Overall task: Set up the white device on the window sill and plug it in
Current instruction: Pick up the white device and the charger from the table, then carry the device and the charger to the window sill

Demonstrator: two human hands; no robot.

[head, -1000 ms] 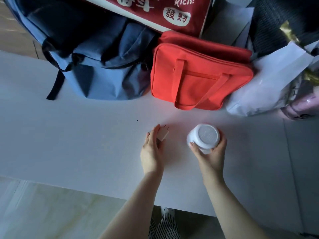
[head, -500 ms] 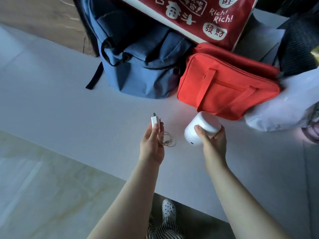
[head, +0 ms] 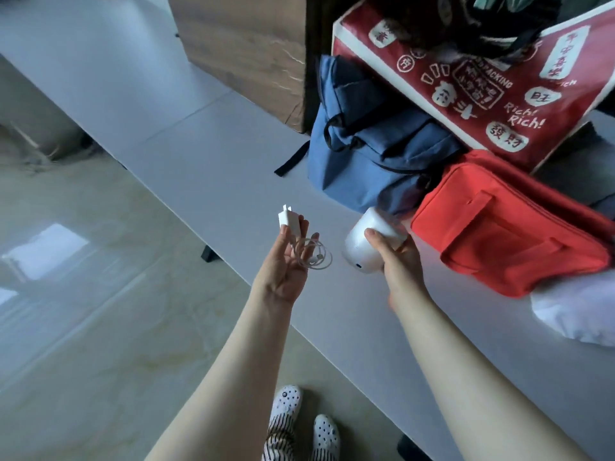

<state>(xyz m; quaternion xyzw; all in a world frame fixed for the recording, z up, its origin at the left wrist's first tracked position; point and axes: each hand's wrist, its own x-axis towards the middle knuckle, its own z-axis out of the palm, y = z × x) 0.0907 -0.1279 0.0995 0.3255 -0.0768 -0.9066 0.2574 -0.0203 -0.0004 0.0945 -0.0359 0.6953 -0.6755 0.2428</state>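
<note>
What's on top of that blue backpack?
A red printed bag leans over the blue backpack, covering its upper right part. Whatever lies beneath the overlap is hidden.

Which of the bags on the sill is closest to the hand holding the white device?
The blue backpack, directly behind the white device in the right hand; the red bag sits farther right.
</note>
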